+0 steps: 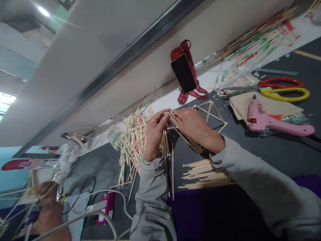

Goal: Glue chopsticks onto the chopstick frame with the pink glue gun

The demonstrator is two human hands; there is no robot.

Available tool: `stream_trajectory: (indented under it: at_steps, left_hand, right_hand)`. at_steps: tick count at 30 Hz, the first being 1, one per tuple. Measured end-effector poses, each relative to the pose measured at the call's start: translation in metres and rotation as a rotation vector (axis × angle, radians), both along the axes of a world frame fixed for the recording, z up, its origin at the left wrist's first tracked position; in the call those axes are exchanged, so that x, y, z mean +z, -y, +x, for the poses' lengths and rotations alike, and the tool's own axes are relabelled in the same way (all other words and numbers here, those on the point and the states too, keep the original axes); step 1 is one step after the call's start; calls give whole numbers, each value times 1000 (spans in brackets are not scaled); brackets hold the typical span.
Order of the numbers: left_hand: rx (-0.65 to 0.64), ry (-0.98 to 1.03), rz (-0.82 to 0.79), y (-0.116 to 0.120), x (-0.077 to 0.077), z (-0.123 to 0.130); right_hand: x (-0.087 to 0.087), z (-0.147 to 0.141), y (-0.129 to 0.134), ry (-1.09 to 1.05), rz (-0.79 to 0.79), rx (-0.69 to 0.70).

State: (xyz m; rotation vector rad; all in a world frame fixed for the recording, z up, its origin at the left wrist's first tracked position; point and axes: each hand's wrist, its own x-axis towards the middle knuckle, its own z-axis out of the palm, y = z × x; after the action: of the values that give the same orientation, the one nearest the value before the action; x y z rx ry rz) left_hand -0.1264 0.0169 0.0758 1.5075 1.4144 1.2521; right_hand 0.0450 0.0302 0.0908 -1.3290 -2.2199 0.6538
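Both hands meet at the near-left end of a frame built of thin wooden sticks (pixel 217 114). My left hand (pixel 155 131) is closed, thumb and fingers pinching the tips of sticks at a corner. My right hand (pixel 195 126) is closed around sticks of the same frame, just to the right; its palm hides part of the joint. The frame's far end shows beyond my right hand, with triangular bracing. Below my right wrist lies a row of loose wooden sticks (pixel 203 174). A large heap of sticks (pixel 135 137) lies left of my left hand.
A pink glue gun (pixel 276 124) and red-and-yellow scissors (pixel 283 89) lie at right on folded brown material. A phone (pixel 184 74) leans by the wall. Wrapped sticks (pixel 263 47) line the back right. At left are cables, a magenta device (pixel 106 207) and another person's hand (pixel 48 201) with a stick structure.
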Motion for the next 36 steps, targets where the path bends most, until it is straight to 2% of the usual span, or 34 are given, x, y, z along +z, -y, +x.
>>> stream_trajectory:
  at_steps: [9, 17, 36]
  left_hand:
    - [20, -18, -13, 0, 5, 3]
    - [32, 1, -3, 0, 1, 1]
    - [8, -5, -21, 0, 3, 3]
  right_hand:
    - [-2, -1, -1, -22, 10, -3]
    - [-1, 0, 0, -3, 2, -15]
    - [3, 0, 0, 21, -14, -8]
